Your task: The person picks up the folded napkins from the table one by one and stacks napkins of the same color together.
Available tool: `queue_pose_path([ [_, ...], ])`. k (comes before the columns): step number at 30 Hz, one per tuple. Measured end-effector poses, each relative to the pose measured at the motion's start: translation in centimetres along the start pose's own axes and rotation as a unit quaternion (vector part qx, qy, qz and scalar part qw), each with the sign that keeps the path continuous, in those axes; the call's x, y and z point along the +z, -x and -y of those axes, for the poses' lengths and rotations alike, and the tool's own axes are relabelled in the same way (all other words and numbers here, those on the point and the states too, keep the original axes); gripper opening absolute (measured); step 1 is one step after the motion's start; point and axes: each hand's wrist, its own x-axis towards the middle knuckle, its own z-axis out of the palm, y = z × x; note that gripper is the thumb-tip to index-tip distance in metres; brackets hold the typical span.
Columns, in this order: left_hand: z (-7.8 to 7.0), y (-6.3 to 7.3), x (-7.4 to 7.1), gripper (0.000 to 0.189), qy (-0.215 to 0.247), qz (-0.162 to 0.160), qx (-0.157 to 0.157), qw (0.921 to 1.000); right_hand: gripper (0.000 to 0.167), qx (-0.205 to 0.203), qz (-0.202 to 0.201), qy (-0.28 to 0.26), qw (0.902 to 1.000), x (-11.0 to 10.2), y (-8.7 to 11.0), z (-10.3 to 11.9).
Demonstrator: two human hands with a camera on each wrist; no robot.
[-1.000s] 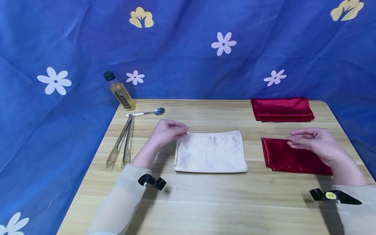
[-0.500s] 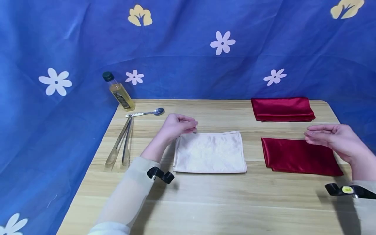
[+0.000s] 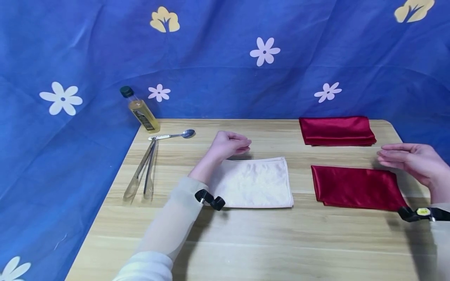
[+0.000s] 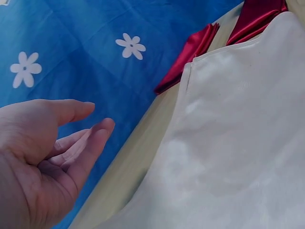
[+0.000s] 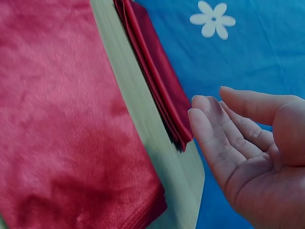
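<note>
A folded white satin cloth (image 3: 256, 183) lies flat in the middle of the table. Over its far left edge hovers my left hand (image 3: 230, 145), fingers loosely bent; the left wrist view shows a gap between thumb and fingers with nothing in it. To the right lies a folded dark red satin cloth (image 3: 356, 187). Above and beyond its far right corner is my right hand (image 3: 413, 159), relaxed and holding nothing, as the right wrist view confirms. Another folded red cloth (image 3: 337, 131) rests at the table's back right edge.
On the left side of the wooden table (image 3: 267, 242) are metal tongs (image 3: 142, 169), a spoon (image 3: 175, 135) with a white patterned handle, and a green-capped bottle (image 3: 142, 111) of yellow liquid. A blue flowered curtain (image 3: 218, 78) hangs behind the table and along its left.
My left hand has moved right and away along the white cloth's far edge. My right hand has shifted right and slightly away, uncovering more of the nearer red cloth. The cloths stay in place.
</note>
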Motion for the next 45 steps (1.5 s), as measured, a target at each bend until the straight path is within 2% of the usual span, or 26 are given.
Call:
queue_pose_path([
  [7,0.8,-2.3,2.5,0.03,0.004,0.0,-0.006,1.0,0.024,-0.001,0.005,-0.045,0.999,-1.4,-1.5,-1.0],
  [14,1.0,-4.4,5.1,0.026,-0.001,0.008,-0.007,0.9999,0.021,0.004,0.006,-0.053,0.9986,-2.2,-2.9,-1.4],
  [23,1.1,-6.4,8.7,0.015,-0.003,-0.004,0.003,1.0,0.02,0.026,-0.007,-0.019,0.9994,-3.1,-5.2,-0.7],
  [29,1.6,-7.8,10.6,0.011,-0.014,-0.019,-0.009,0.9997,0.02,0.023,-0.017,-0.004,0.9996,-3.1,-6.8,-0.3],
  [35,1.3,-8.9,12.4,0.013,-0.007,-0.012,-0.012,0.9998,0.031,0.006,-0.044,0.061,0.9972,-3.5,-7.5,0.0],
  [39,1.1,-9.4,13.4,0.015,-0.024,-0.011,-0.013,0.9996,0.032,0.015,-0.047,0.035,0.9981,-3.5,-8.1,0.1],
  [41,1.1,-9.9,13.8,0.015,-0.031,-0.016,-0.013,0.9993,0.034,0.017,-0.052,0.041,0.9977,-3.4,-8.5,0.1],
  [43,1.1,-10.3,14.4,0.016,-0.02,-0.018,-0.015,0.9995,0.034,0.016,-0.062,0.049,0.9967,-3.3,-8.9,0.1],
  [45,1.1,-10.9,15.1,0.015,0.003,-0.015,-0.016,0.9997,0.023,0.015,-0.075,0.088,0.9932,-3.3,-9.3,0.2],
])
